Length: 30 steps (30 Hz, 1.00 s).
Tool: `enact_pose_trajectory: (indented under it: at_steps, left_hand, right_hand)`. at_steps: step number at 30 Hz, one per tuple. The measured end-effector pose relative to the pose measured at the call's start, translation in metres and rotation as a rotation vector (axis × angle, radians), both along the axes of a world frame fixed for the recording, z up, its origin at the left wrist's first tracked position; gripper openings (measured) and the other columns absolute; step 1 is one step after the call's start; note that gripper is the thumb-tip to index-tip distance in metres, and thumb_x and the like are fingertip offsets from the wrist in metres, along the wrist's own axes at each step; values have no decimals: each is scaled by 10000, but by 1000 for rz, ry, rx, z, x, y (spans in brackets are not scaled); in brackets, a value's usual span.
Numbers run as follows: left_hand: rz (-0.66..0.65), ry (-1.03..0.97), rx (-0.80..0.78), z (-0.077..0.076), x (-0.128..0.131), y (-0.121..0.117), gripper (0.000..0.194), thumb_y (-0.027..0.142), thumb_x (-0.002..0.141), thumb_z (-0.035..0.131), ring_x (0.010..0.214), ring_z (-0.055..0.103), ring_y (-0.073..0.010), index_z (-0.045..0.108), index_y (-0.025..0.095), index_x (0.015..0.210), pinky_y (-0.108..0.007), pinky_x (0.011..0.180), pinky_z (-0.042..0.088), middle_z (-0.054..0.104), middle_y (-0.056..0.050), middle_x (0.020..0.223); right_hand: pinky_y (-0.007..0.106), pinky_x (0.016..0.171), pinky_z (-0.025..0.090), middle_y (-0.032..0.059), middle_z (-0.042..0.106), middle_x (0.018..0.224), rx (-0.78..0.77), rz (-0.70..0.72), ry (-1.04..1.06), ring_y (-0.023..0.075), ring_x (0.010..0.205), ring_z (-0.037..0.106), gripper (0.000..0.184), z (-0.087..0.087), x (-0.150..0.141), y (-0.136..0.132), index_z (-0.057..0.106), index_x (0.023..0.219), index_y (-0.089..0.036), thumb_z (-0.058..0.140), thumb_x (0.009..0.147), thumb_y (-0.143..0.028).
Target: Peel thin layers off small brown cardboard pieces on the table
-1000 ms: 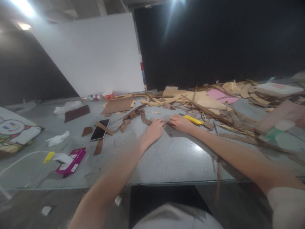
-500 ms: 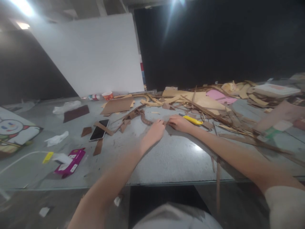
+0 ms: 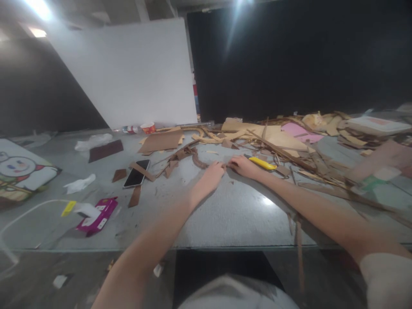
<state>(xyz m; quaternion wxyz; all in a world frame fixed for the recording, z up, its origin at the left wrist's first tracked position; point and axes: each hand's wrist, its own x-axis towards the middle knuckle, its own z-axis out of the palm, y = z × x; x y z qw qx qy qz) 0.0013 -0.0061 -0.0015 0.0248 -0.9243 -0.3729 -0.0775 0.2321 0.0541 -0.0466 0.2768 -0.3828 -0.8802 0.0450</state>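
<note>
A curved brown strip [image 3: 198, 162] runs along the table to my fingers; its material is too blurred to tell. At the strip's near end, my left hand [image 3: 214, 175] is closed with the fingertips pressed on it. My right hand [image 3: 241, 166] is curled close beside the left, fingertips pinched at the same end, and the small part between the hands is mostly hidden. Just right of my right hand lies a yellow utility knife [image 3: 263, 163]. Brown scraps [image 3: 172, 166] lie to the left of the strip.
On the left are a phone [image 3: 137, 174] under a brown strip, a purple wipes pack [image 3: 98, 215] and crumpled tissue [image 3: 80, 183]. Brown sheets [image 3: 161, 140] and a red-and-white cup [image 3: 148, 127] stand farther back. Offcuts [image 3: 289, 156] and a pink sheet [image 3: 301, 132] crowd the right.
The view has shifted slightly, so everything on the table appears a little farther right. Both hands stay together at the strip's end, with only slight finger movement.
</note>
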Motion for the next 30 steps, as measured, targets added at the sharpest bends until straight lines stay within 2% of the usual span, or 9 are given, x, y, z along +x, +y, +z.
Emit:
enact_pose_trajectory:
  at_steps: [4,10,18,21,24,30]
  left_hand:
    - [-12,-16,0,2,-2,1,395,1,992,373,1171,555,-291,717,131,1136,-402,1037,463,683,-149,1156]
    - [-39,-30,-9,4,-5,3,437,-37,938,386,1177,558,-295,740,125,1136,-418,1029,485,696,-146,1126]
    - [-16,-64,-12,-2,-4,5,423,-45,945,402,1202,569,-286,752,123,1111,-411,1052,497,696,-138,1126]
    - [7,-74,-9,-2,-3,4,467,-45,954,407,1239,572,-283,726,113,1257,-414,1085,493,713,-143,1193]
    - [19,-59,15,0,0,2,438,32,1016,428,1260,578,-295,694,110,1354,-440,1113,481,719,-156,1234]
    - [0,61,71,4,4,-2,352,103,1039,465,1256,584,-318,727,65,1272,-432,1111,473,699,-183,1189]
  right_hand:
    - [362,869,396,54,792,930,-51,-118,43,228,890,694,180,-6,-2,1,756,917,-213,679,1051,-306]
    - [342,799,367,66,773,851,-106,-245,81,221,820,647,264,-10,-2,3,768,859,-198,722,1017,-404]
    - [347,776,327,53,756,781,-142,-309,50,208,753,614,341,-7,-7,3,763,806,-198,697,1014,-461]
    - [342,752,314,49,753,776,-177,-317,47,207,740,613,311,-4,-9,2,769,817,-195,698,1003,-434]
    - [339,740,301,46,750,775,-190,-312,39,207,746,616,252,-2,-10,0,761,822,-191,705,986,-375]
    - [352,808,311,35,760,811,-98,-319,52,202,764,631,186,4,-15,-12,753,894,-202,702,1000,-346]
